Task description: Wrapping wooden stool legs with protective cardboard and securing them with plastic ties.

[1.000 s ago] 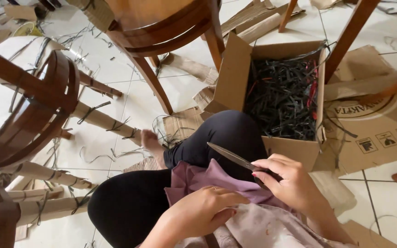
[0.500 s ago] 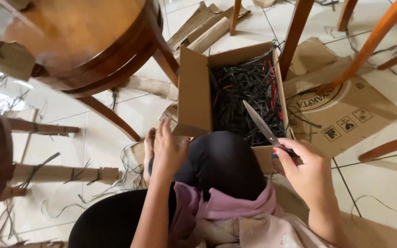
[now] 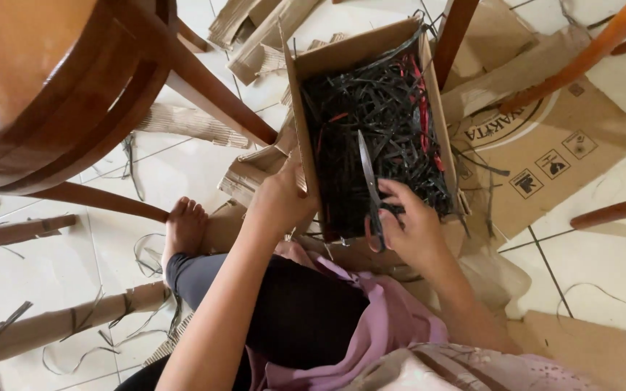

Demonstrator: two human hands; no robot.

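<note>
An open cardboard box (image 3: 300, 108) full of black and red plastic strips (image 3: 378, 123) stands on the tiled floor in front of my knees. My left hand (image 3: 282, 199) grips the box's left wall near its lower corner. My right hand (image 3: 409, 228) holds a pair of scissors (image 3: 369, 185), blades closed and pointing up over the strips. My right hand rests at the box's near edge. I sit with my legs in black and a pink garment over them.
A brown wooden chair (image 3: 74, 94) fills the upper left. Other chair legs (image 3: 603, 40) cross the upper right over a flattened printed carton (image 3: 552, 159). Cardboard-wrapped legs (image 3: 59, 326) and loose strips lie at lower left. My bare foot (image 3: 182, 228) rests on the tiles.
My left hand has reached forward from my lap to the box's left wall. My right hand has brought the scissors from beside the box to above the strips. The view has moved closer.
</note>
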